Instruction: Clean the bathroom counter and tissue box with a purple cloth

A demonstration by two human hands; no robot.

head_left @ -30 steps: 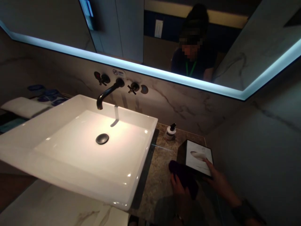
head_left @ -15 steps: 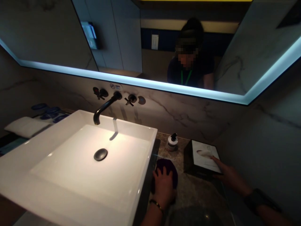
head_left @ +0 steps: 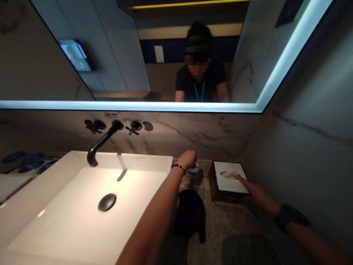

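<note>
Soap dispenser (head_left: pixel 193 171) at back of stone counter (head_left: pixel 226 224), between white sink (head_left: pixel 82 206) and black tissue box (head_left: pixel 228 180), near wall. Left hand (head_left: pixel 187 159) curled over dispenser top, gripping it; bracelet on wrist. Right hand (head_left: pixel 255 191) lies flat, fingers extended, on near right corner of tissue box, grasping nothing; dark band on wrist. Dark purple cloth (head_left: pixel 190 213) lies loose on counter, just beside sink edge, below left forearm. Black faucet (head_left: pixel 100 143) on wall above sink. Mirror above, lit edge.
</note>
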